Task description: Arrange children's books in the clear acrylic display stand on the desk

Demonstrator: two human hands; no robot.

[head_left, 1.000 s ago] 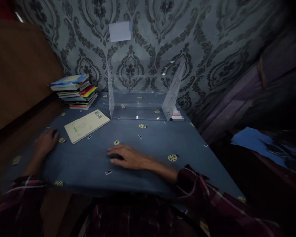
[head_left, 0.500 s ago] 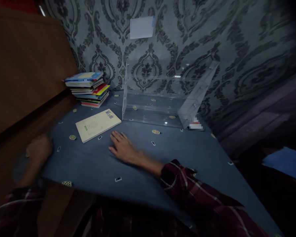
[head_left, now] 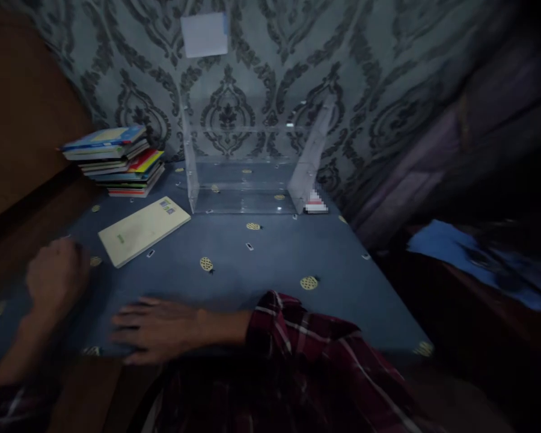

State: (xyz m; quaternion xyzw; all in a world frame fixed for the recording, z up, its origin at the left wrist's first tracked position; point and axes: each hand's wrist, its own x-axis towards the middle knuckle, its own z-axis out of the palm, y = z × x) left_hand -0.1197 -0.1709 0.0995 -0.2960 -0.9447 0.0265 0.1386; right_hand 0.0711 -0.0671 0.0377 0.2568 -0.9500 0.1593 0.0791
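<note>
My left hand rests on the blue tablecloth at the left, closed in a fist with nothing seen in it. My right hand lies flat and palm down near the table's front edge, fingers spread and holding nothing. Beyond both hands a cream book lies flat and slanted; neither hand touches it. Behind it to the left is an uneven stack of books with a blue one on top. A clear plastic rack with slanted sides stands against the wall.
A brown wooden panel borders the table on the left. A small pixelated red and white item sits by the rack's right side. Blue cloth lies beyond the table's right edge. A white card is on the patterned wall.
The view has swung right. My right hand has moved back from beside the cream book to the front edge, fingers now spread wider. My left hand remains a fist at the left.
</note>
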